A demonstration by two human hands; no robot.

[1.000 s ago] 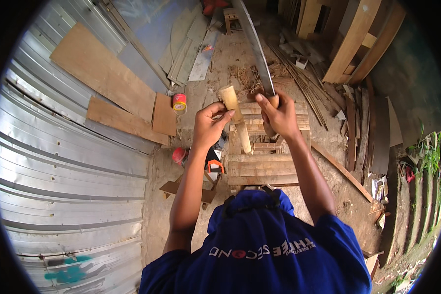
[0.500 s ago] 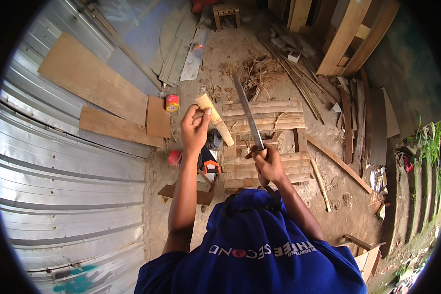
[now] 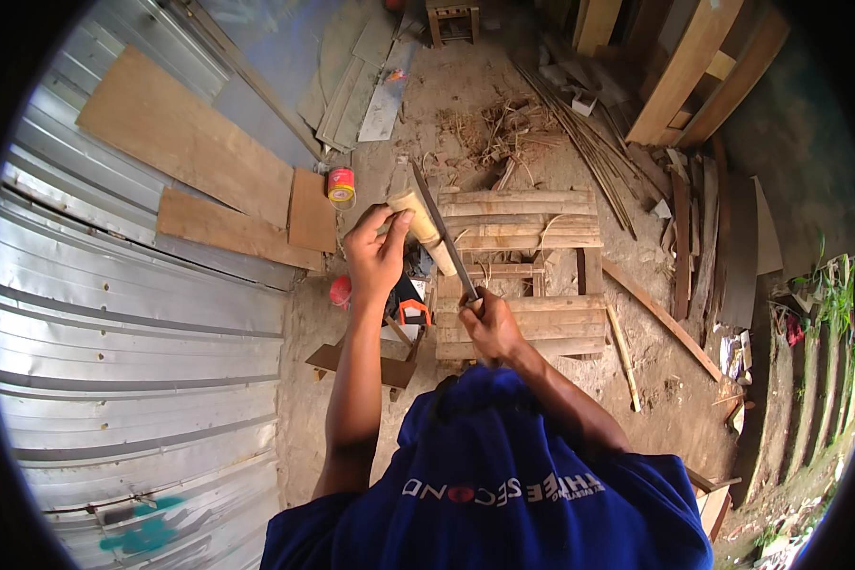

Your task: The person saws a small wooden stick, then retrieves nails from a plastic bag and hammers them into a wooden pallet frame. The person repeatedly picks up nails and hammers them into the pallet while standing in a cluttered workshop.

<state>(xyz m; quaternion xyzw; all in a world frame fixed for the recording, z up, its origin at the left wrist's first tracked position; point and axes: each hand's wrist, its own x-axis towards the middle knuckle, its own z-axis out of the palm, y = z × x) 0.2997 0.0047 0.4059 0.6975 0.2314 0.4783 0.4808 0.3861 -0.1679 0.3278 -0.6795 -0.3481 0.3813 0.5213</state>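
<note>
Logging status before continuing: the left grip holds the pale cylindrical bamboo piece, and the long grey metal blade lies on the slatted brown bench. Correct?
Not quite: the long grey metal blade isn't lying on the slatted brown bench; the head view shows it held in the right grip. The left grip does hold the pale cylindrical bamboo piece.

Brown boards [image 3: 185, 128] are propped against a corrugated metal wall [image 3: 142, 351], and a red-and-yellow can [image 3: 341, 188] is set on the floor [image 3: 665, 418] just beside them. Thin sticks [image 3: 584, 147] are strewn near fibrous scraps [image 3: 508, 133], while a small wooden stool [image 3: 454, 13] is seen beyond. Green plants [image 3: 834, 302] are shown at the right.
</note>
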